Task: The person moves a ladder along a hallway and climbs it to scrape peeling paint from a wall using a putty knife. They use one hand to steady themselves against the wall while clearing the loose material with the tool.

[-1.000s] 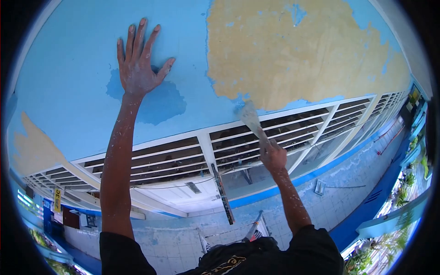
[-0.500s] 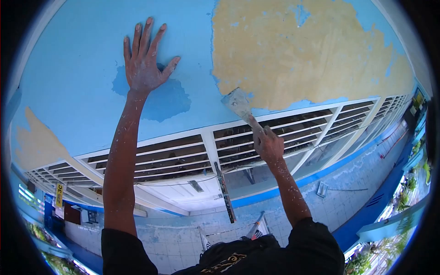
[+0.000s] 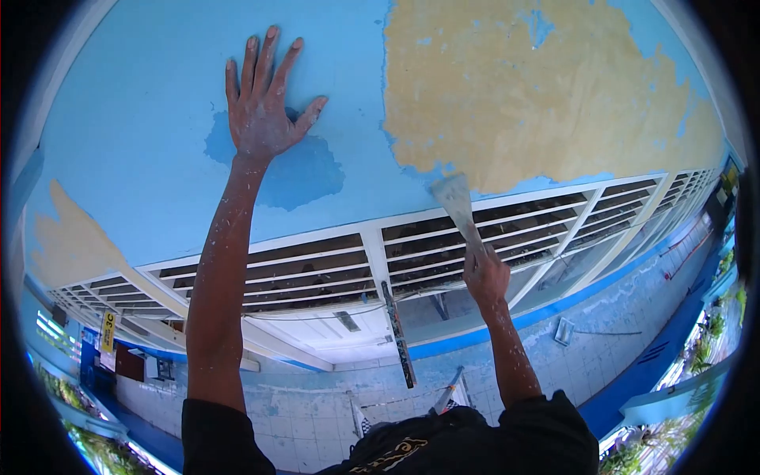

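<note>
My left hand (image 3: 265, 119) lies flat on the light blue wall (image 3: 158, 166), fingers spread, partly over a darker blue patch (image 3: 305, 174). White flecks speckle both forearms. In my right hand (image 3: 485, 273) is a paint scraper (image 3: 454, 198), gripped by its handle with the blade upward. Its blade edge is at the lower border of a large tan patch (image 3: 538, 103) where the blue paint is off. Ragged blue remnants line that border, just above the louvred window frame.
White window slats (image 3: 309, 273) run below the painted wall. A dark, stained strip (image 3: 398, 336) hangs from the frame. Far below, a long-handled tool (image 3: 564, 331) lies on the tiled floor (image 3: 301, 404). A yellow sign (image 3: 108, 331) is at left.
My right hand has moved the scraper to the right along the patch's lower border, and its blade is more upright. My left hand keeps its place on the wall; the view has shifted slightly.
</note>
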Tool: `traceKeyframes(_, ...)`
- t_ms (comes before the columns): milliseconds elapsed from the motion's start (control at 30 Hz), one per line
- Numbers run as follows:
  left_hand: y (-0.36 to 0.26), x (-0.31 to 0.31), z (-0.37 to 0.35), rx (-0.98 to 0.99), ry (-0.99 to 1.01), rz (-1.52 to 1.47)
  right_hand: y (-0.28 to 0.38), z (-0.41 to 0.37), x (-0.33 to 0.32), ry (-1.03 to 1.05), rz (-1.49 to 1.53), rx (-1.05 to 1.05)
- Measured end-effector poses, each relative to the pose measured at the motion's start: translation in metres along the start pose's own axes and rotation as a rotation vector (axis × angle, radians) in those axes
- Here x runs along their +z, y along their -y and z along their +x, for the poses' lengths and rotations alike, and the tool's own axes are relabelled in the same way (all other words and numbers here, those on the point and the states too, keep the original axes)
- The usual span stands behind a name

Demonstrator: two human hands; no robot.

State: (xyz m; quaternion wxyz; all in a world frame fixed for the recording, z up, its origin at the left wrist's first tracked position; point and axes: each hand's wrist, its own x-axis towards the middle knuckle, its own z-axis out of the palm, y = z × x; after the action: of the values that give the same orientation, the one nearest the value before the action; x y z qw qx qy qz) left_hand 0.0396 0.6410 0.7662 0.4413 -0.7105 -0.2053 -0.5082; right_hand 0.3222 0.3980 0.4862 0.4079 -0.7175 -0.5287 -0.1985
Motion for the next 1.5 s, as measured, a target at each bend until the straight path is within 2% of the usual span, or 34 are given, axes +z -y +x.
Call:
traceKeyframes(67, 0.0, -0.001, 0.002, -0.013, 0.011, 0.018, -0.011, -0.012, 0.006, 0.005, 0.018, 0.042)
traceKeyframes(200, 0.0, 0.0, 0.001, 0.002, 0.005, 0.004, 0.04, 0.02, -0.005, -0.006, 0.059, 0.062)
traceKeyframes(333, 0.003, 0.0, 0.0, 0.007, 0.004, 0.012, 0.018, -0.015, 0.011, -0.009, 0.059, 0.061)
traceKeyframes(367, 0.002, -0.001, 0.0, 0.001, 0.003, 0.015, 0.018, -0.023, 0.008, 0.096, 0.025, 0.128)
traceKeyframes(467, 0.0, 0.002, 0.002, -0.011, 0.001, 0.01, 0.021, -0.023, 0.014, -0.003, 0.088, 0.095)
traceKeyframes(667, -0.002, -0.002, -0.005, 0.008, 0.016, 0.001, 0.03, -0.035, 0.024, -0.043, 0.213, 0.11)
traceKeyframes(767, 0.0, 0.0, 0.006, 0.008, -0.008, 0.009, 0.042, -0.01, 0.031, -0.057, 0.22, 0.126)
traceKeyframes(833, -0.002, -0.002, -0.001, -0.002, 0.014, 0.008, 0.062, 0.022, 0.017, -0.113, 0.206, 0.079)
traceKeyframes(900, 0.0, -0.002, 0.0, 0.001, 0.03, 0.009, 0.067, 0.022, 0.019, -0.15, 0.2, 0.047)
traceKeyframes(1000, -0.004, -0.006, 0.003, -0.005, 0.037, 0.041, 0.033, -0.026, 0.04, -0.032, 0.082, 0.081)
traceKeyframes(1233, 0.0, 0.0, 0.0, 0.004, 0.016, 0.042, 0.034, -0.009, 0.026, -0.088, 0.087, -0.024)
traceKeyframes(1367, 0.003, -0.004, 0.006, 0.015, -0.006, 0.037, 0.033, -0.015, 0.015, 0.049, 0.035, 0.043)
traceKeyframes(1500, -0.001, -0.002, 0.002, -0.001, 0.031, 0.039, 0.062, 0.008, -0.002, 0.032, 0.021, 0.043)
